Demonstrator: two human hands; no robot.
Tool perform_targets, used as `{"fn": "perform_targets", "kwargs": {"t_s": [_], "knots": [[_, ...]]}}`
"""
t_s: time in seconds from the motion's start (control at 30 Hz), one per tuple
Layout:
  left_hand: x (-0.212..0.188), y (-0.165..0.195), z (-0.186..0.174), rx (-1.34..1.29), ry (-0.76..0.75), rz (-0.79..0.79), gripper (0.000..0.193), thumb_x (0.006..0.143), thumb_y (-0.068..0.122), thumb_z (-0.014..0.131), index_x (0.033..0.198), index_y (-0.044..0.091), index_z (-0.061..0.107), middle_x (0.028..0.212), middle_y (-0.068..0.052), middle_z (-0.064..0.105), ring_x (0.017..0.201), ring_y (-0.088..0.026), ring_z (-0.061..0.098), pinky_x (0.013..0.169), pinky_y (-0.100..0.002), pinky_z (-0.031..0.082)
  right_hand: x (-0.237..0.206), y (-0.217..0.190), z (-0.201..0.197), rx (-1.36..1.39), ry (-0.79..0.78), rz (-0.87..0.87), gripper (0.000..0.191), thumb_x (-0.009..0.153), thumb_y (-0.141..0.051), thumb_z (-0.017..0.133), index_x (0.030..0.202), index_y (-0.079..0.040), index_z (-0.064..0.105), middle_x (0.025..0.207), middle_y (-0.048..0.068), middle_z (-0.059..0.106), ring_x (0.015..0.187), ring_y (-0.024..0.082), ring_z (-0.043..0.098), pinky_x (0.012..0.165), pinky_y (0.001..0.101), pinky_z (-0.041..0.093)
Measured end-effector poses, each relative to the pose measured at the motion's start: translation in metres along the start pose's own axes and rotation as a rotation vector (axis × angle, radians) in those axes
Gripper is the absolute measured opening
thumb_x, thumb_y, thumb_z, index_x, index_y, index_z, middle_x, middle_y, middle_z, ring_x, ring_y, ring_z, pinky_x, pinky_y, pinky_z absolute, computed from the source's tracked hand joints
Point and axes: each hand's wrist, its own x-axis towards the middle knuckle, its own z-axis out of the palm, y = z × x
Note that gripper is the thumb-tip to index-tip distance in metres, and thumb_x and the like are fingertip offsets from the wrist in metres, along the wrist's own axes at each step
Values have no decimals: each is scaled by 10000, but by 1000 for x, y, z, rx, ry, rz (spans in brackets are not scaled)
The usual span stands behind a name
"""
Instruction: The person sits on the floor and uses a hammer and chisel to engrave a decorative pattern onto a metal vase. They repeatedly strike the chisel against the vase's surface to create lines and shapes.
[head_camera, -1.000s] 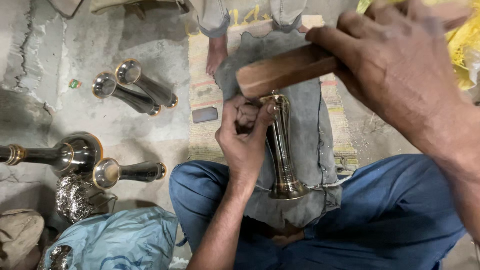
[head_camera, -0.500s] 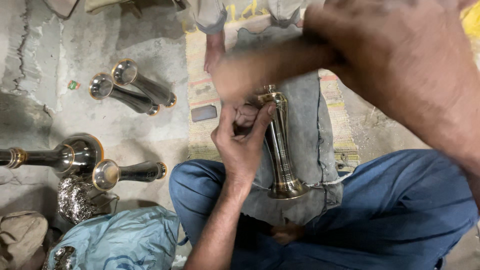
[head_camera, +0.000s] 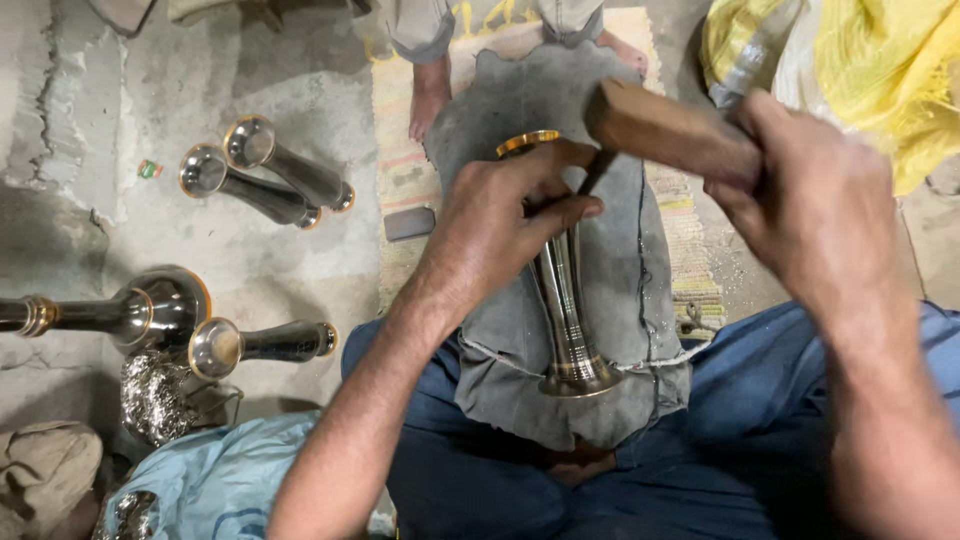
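Hammering looks to be the step in hand: the left hand (head_camera: 505, 225) grips the brass vase (head_camera: 562, 290) lying on the grey cloth (head_camera: 630, 250) over the lap, the right hand (head_camera: 810, 205) clenches a wooden mallet (head_camera: 665, 125), apparently poised near the rim, so the next blow needs a steady vase.

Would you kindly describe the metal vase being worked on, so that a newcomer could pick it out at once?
Start from the grey cloth spread over the seated person's blue-trousered lap. On it lies a slim, ribbed metal vase with a gold rim, gripped near its mouth by the left hand, while the right hand holds a wooden block above. The other vases lie unheld on the concrete floor.
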Motion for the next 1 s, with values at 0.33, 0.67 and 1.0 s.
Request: {"fn": "perform_targets", "kwargs": {"t_s": [0.33, 0.67, 1.0], "knots": [[14, -10, -3, 83, -254, 279, 399, 948, 335, 737, 1308, 174, 682, 900, -18, 805, 802, -149, 781, 788, -380, 614, -76, 12, 51, 119, 201, 289, 278, 958, -6, 829, 1096, 35, 591, 898, 185, 657, 825, 253, 640, 750, 362, 521], [13, -17, -7, 21, -227, 242, 438, 947, 377, 733, 1331, 175, 671, 882, -10, 790, 824, -135, 776, 766, -356, 616, -84, 8, 54, 186, 197, 362, 304, 990, -43, 838, 1202, 19, 629, 938, 200, 724, 876, 202, 737, 793, 363, 550], [15, -19, -5, 69, -270, 331, 415, 958, 389, 685, 1327, 198, 681, 1176, 0, 775, 1004, -159, 756, 924, -390, 593, -79, 5, 57, 521, 319, 507, 265, 1035, -129, 787, 1137, 29, 601, 919, 77, 677, 797, 179, 640, 729, 328, 505]]}}
